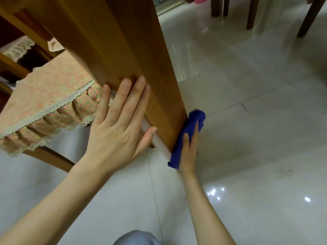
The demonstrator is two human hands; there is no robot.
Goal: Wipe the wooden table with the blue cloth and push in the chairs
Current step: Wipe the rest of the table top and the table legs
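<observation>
A broad wooden table leg [113,50] runs from the top left down to the floor near the middle of the head view. My left hand [120,124] lies flat against its near face, fingers straight, thumb along the pale strip at its lower edge. My right hand [190,149] presses the bunched blue cloth [187,137] against the leg's right-hand side close to the floor. Left of the leg stands a chair with a pink patterned seat cover [46,101] with a lace frill, tucked beneath the table.
Glossy pale floor tiles [247,121] fill the right and bottom. Dark wooden chair legs [252,13] stand at the top right, with something pink behind them. My knee in grey fabric [136,237] shows at the bottom edge.
</observation>
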